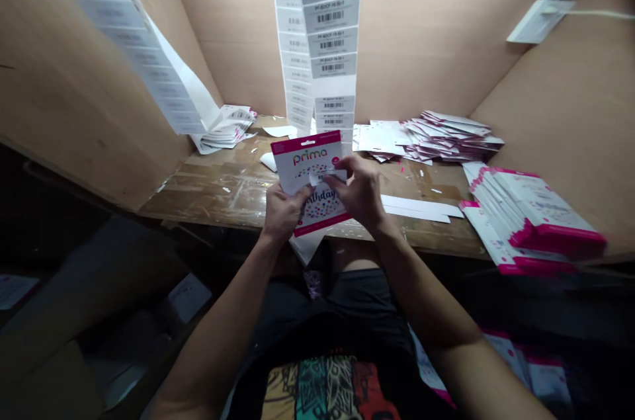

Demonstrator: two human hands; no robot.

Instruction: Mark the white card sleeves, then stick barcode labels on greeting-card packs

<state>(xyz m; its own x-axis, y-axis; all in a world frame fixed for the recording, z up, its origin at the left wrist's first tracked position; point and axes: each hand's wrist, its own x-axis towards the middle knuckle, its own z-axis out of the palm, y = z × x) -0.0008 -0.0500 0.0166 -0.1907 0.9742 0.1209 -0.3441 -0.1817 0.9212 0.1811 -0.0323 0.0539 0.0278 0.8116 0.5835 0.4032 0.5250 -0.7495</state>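
A white packet with pink bands, marked "prima" and "birthday" (317,208), is held up over the table's front edge. My left hand (285,208) grips its left side, thumb on the front. My right hand (360,192) is at the packet's right side, fingers pinching a small white barcode label (325,176) that lies against the packet's front. Whether the label is fully stuck down I cannot tell. Behind the packet hangs a long strip of barcode labels (331,43), with one blank gap in it.
Packets lie in a loose pile (446,135) at the back right and a fanned stack (540,211) at the right edge. More packets (231,126) sit back left below another label strip (149,63). White paper strips (421,208) lie on the wooden table (213,188). Wooden panels enclose it.
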